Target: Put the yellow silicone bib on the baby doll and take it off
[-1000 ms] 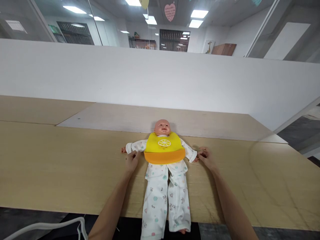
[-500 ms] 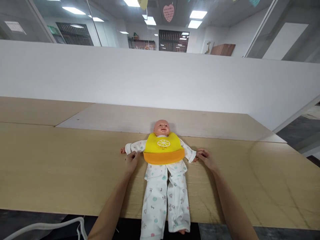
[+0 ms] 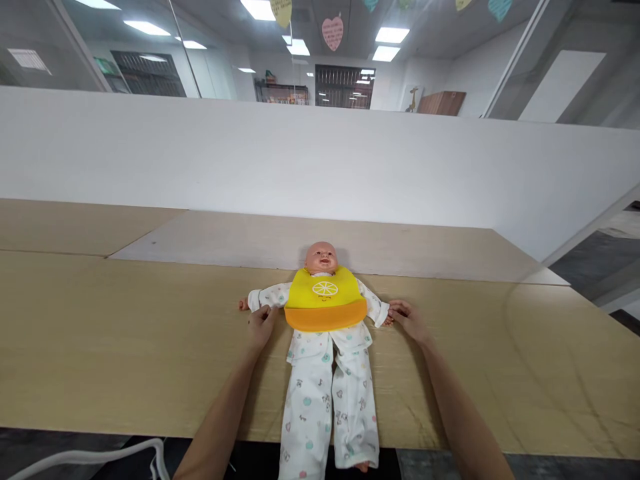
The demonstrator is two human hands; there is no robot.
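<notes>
Two hands on the doll: my L hand (image 3: 261,327) curled at the white sleeve (image 3: 267,295), can't tell if gripping, baby doll (image 3: 310,393) flat on its back on the surface (image 3: 100,347), yellow bib (image 3: 325,300) on, my R hand (image 3: 407,319) half-closed by its other cuff (image 3: 381,313), barely any shift since a sec ago.

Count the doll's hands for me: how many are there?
2: one doll's hand lies near the person's left hand; the other is by their right hand.

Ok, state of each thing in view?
Baby doll: on its back on the light wood table, arms out
Yellow bib: worn, lying flat on the chest
White pajamas: on the doll, legs straight
Left hand: fingers curled at the sleeve
Right hand: fingers at the far cuff
</notes>
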